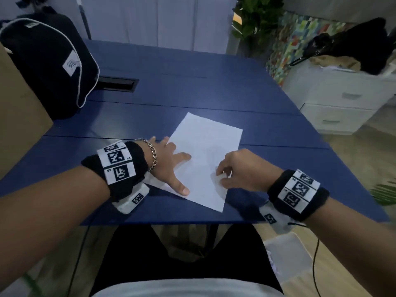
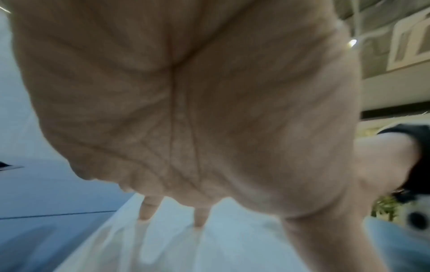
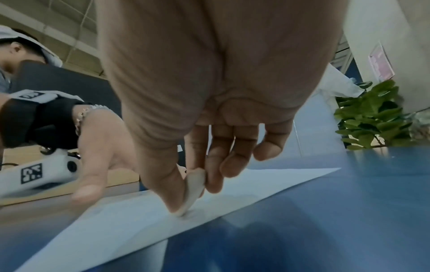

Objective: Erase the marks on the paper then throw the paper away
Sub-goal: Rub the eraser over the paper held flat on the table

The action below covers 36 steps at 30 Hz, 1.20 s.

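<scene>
A white sheet of paper [image 1: 205,155] lies tilted on the blue table [image 1: 192,86], near the front edge. My left hand [image 1: 171,166] presses flat on the sheet's left part, fingers spread and straight; the left wrist view shows the palm [image 2: 186,110] above the paper [image 2: 209,248]. My right hand [image 1: 235,170] is over the sheet's lower right part. In the right wrist view its thumb and index finger pinch a small white eraser [image 3: 194,191], whose tip touches the paper [image 3: 139,220]. Any marks on the sheet are too faint to make out.
A black backpack [image 1: 47,61] stands on the table's far left, beside a cable slot [image 1: 116,83]. A brown board [image 1: 19,116] leans at the left edge. White drawers [image 1: 338,103] and a potted plant [image 1: 255,20] stand to the right, off the table.
</scene>
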Available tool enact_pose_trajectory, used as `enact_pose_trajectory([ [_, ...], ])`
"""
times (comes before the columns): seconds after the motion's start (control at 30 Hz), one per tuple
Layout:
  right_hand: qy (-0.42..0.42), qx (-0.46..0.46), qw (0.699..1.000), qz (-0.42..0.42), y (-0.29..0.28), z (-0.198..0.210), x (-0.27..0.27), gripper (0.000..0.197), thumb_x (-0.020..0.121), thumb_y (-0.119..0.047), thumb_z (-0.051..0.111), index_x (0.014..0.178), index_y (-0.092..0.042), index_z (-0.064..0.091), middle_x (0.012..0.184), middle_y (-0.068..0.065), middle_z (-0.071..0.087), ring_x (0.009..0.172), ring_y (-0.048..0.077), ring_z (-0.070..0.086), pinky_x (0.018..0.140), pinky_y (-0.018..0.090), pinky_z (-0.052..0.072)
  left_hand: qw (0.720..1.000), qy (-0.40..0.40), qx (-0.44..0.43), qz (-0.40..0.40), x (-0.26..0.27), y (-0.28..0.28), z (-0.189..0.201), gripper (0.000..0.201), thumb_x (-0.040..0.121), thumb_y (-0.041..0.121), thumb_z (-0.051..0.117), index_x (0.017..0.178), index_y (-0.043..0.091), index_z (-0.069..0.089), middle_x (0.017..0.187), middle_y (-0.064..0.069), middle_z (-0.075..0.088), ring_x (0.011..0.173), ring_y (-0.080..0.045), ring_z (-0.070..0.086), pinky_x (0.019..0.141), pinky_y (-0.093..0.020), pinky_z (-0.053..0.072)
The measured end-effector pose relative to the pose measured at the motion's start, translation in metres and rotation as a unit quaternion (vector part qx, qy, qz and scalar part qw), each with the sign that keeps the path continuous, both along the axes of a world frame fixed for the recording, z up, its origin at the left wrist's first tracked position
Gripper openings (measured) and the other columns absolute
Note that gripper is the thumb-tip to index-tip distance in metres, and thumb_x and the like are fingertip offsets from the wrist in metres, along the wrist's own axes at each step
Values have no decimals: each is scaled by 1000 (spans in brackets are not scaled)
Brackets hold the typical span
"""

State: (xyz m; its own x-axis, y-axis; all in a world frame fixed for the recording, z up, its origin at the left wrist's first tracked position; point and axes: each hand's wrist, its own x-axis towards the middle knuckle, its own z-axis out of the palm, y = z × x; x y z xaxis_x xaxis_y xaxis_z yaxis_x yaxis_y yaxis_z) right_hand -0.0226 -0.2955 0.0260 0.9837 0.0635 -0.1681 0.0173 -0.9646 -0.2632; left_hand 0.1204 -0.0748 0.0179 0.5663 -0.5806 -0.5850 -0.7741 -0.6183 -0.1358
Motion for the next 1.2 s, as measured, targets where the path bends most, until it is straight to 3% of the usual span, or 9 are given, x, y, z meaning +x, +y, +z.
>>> enact_pose_trajectory([
  [0.07, 2, -3, 1000, 9, 0, 1, -1, 20, 80, -32, 76, 100, -29, 80, 83, -11, 68, 72, 5, 60, 70, 33, 57, 998, -13, -47, -30, -10, -6, 4, 130, 58, 103, 54, 162, 39, 11, 170, -7, 15, 159, -31, 5, 124, -66, 4],
  [0.2, 0, 0, 1000, 18, -1, 9, 5, 22, 80, -33, 76, 100, -28, 81, 86, -9, 71, 75, 8, 64, 74, 34, 58, 997, 23, -61, -42, -10, -14, -3, 137, 62, 93, 68, 160, 49, -16, 172, -2, -27, 158, -38, -18, 122, -69, -10],
  [0.3, -2, 13, 999, 36, 4, 10, 10, 21, 82, -33, 75, 102, -28, 80, 89, -8, 73, 78, 10, 64, 75, 32, 57, 997, 52, -50, -31, -4, -14, -8, 137, 60, 94, 69, 154, 57, -25, 167, 3, -37, 156, -39, -24, 121, -69, -7],
  [0.47, -27, 0, 998, 50, 6, 2, 21, 21, 83, -35, 74, 102, -28, 80, 89, -11, 68, 80, 10, 62, 78, 37, 57, 996, 62, -54, -30, -6, -11, -9, 138, 61, 93, 69, 154, 56, -26, 166, 3, -39, 155, -41, -26, 121, -71, -5],
  [0.63, 39, 4, 991, 126, 13, 5, 19, 21, 84, -36, 73, 103, -32, 80, 85, -15, 62, 77, 4, 58, 73, 29, 53, 995, 76, -55, -15, -3, -12, -12, 141, 56, 94, 70, 150, 61, -29, 163, 8, -43, 154, -36, -32, 121, -71, -8],
  [0.8, -37, -22, 997, 70, 7, 6, 27, 17, 87, -28, 67, 98, -27, 80, 88, -10, 64, 77, 10, 59, 76, 40, 58, 995, 85, -49, -7, 0, -12, -15, 142, 52, 97, 69, 146, 64, -31, 161, 11, -45, 153, -35, -35, 120, -73, -8],
  [0.97, 46, -19, 987, 153, 23, 10, 13, 20, 84, -32, 70, 102, -28, 80, 90, -12, 62, 78, 4, 54, 71, 25, 51, 996, 84, -40, -8, -1, -13, -15, 143, 48, 100, 67, 144, 65, -33, 161, 12, -46, 152, -35, -36, 119, -74, -7],
  [1.13, 0, -39, 997, 73, 8, 12, 21, 18, 83, -33, 67, 97, -29, 78, 90, -12, 66, 84, 12, 61, 77, 42, 58, 995, 87, -39, -8, -2, -12, -13, 141, 52, 98, 68, 143, 65, -34, 160, 12, -48, 152, -35, -37, 120, -73, -8],
  [1.2, -7, -49, 994, 95, 15, 8, 14, 19, 83, -34, 67, 98, -27, 77, 90, -10, 65, 82, 13, 60, 75, 42, 58, 995, 88, -40, -6, -3, -11, -12, 140, 53, 97, 69, 144, 65, -34, 159, 11, -48, 151, -34, -38, 120, -71, -11],
])
